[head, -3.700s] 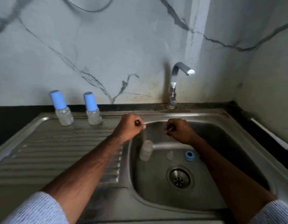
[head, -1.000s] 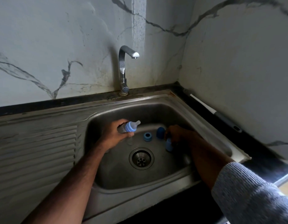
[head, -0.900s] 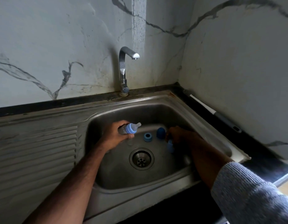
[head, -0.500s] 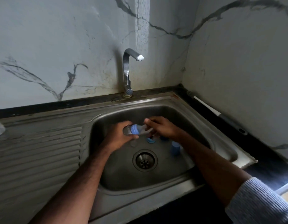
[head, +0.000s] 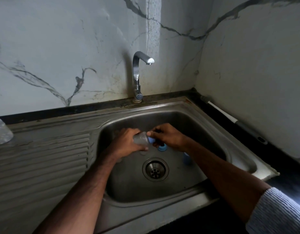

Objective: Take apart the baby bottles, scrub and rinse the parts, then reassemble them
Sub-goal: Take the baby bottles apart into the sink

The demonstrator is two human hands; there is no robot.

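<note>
Over the sink, left hand grips the bottle; right hand pinches its collar. Loose ring and cap below suggest reassembly is unfinished

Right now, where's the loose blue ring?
In the head view, the blue ring lies on the sink floor, just under the right hand and behind the drain.
</note>
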